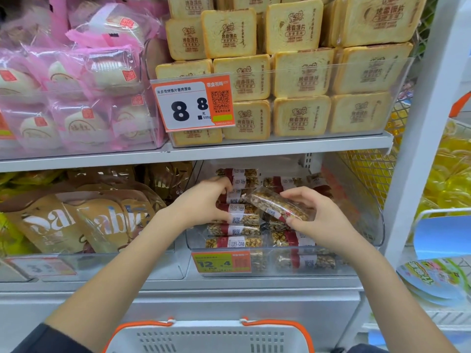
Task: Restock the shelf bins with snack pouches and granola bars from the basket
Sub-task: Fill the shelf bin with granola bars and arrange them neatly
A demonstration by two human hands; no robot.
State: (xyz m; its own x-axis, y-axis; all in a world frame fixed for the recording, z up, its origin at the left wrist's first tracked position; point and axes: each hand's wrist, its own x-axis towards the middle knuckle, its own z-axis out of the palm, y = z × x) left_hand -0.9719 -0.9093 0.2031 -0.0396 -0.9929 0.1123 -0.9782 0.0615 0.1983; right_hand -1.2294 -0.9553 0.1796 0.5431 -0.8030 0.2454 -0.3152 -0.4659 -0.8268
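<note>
White metal shelving (254,149) fills the wall in front of me, evenly lit. A white upright post (418,138) closes its right side, with yellow wire mesh (367,174) behind. An orange price tag (193,103) reads 8.8.

pink pouches (76,98), orange-rimmed grey basket (209,337)

Bright, even shop light falls from above, with soft shadow beneath the upper shelf (193,152). White glare streaks the clear bin fronts (318,250) and the pink wrappers (76,80). The centre is fairly sharp; the edges bend and blur, and the right upright (418,138) leans outward.
</note>
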